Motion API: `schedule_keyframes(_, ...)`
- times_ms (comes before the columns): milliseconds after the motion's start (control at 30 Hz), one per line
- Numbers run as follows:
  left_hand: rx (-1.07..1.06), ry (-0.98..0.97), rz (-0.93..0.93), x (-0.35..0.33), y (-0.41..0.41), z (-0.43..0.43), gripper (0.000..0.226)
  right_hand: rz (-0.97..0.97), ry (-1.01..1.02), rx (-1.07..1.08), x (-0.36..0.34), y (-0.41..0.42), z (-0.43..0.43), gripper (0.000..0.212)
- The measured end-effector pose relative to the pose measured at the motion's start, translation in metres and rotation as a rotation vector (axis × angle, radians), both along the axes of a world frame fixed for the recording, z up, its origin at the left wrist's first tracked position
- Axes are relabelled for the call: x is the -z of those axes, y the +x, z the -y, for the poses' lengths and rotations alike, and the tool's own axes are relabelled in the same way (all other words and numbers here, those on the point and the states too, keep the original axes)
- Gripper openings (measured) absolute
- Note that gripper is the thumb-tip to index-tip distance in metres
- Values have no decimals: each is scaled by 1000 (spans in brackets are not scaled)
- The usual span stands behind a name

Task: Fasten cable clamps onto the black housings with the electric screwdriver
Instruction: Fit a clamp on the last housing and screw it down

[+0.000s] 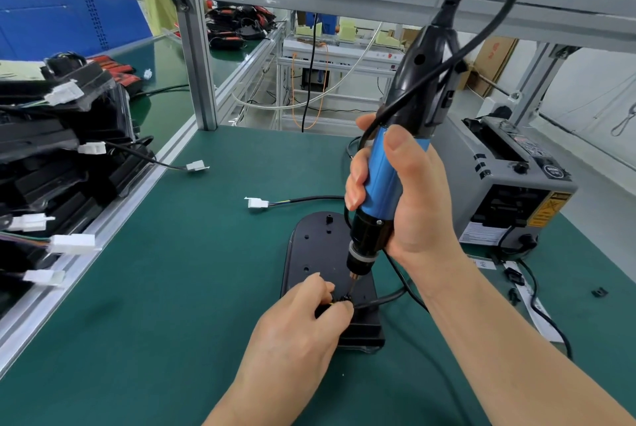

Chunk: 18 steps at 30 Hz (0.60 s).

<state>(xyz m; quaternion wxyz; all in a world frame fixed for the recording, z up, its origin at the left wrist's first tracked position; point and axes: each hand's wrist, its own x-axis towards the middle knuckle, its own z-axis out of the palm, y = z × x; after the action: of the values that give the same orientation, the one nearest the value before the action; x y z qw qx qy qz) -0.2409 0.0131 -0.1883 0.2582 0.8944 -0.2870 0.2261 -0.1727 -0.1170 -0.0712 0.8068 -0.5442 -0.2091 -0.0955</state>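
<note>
A black housing (315,246) lies flat on the green mat in front of me. My right hand (413,191) grips the blue and black electric screwdriver (385,178), held nearly upright, its bit tip down on a small black cable clamp (345,298) at the housing's near end. My left hand (303,319) pinches that clamp and the black cable (382,300) beneath it between thumb and fingers. The cable runs off to a white connector (256,202) on the mat.
A stack of black housings with white connectors (62,164) fills the left side, behind an aluminium rail (103,222). A grey tape dispenser (516,181) stands at the right. A loose black clamp (599,292) and power cord (547,319) lie to the right.
</note>
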Motion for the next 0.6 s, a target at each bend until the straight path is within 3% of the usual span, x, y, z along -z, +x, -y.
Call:
schedule_keyframes(167,-7,4,-14,-2,-1,0,30,18,-16,-5,0,-2,-3,52)
schedule_keyframes(600,-9,-9,-3,-3,-2,0,26,14,-33,13,-1,-1,-4,40)
